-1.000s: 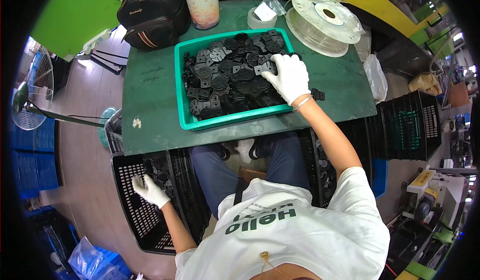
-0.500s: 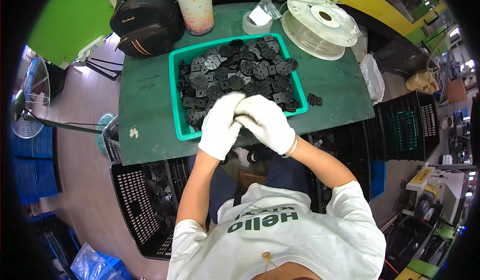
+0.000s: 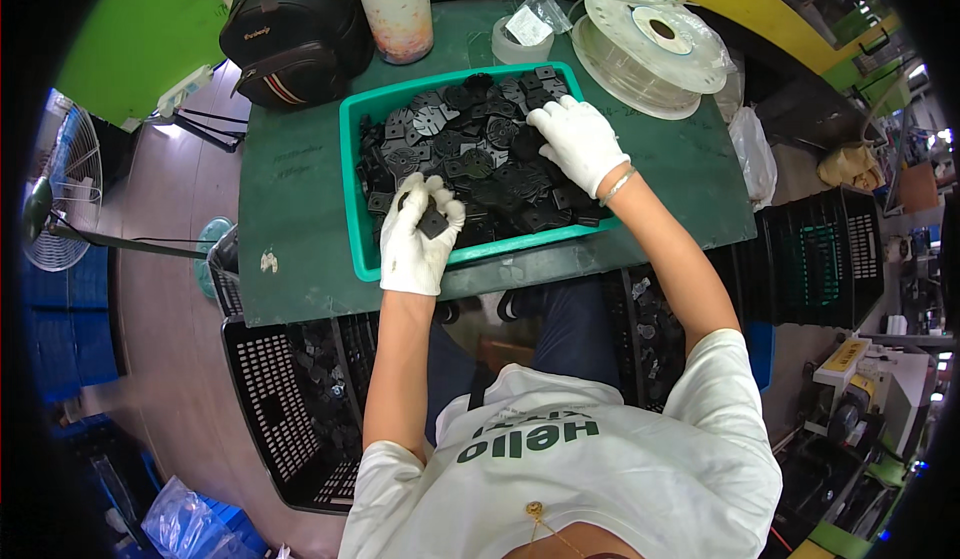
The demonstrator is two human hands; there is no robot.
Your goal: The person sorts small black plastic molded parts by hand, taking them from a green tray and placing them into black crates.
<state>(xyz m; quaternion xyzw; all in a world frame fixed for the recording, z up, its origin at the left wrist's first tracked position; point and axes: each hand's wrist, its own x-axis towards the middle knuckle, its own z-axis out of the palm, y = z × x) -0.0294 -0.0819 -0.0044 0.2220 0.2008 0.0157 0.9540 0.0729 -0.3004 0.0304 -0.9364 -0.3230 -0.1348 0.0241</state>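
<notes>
Head view, landmark: the teal tray (image 3: 357, 199) on my dark green table (image 3: 300, 259); everything below is placed from it.
Left hand: my gloved left hand (image 3: 420, 239) sits over the tray's near rim toward its left end, fingers curled around one flat black plastic piece (image 3: 433, 222).
Right hand: my gloved right hand (image 3: 578, 142) lies palm down on the heap of black plastic pieces (image 3: 470, 149) at the tray's right end, fingers spread and pressing on the pile; I cannot tell whether it has picked anything up.
Which way the parts lie: the heap fills the tray between my hands, up and to the right of my left hand, and my right hand is already in it.
Long axis: the tray runs left to right across me, tilted slightly.
Edges: the near rim runs under my left wrist; the right rim lies just beside my right wrist.
Open room: bare table left of the tray; behind it a black bag (image 3: 290, 29), a bottle (image 3: 397, 4) and a clear spool (image 3: 655, 49).
Below the table: a black crate (image 3: 290, 399) at my left knee with some pieces inside.
</notes>
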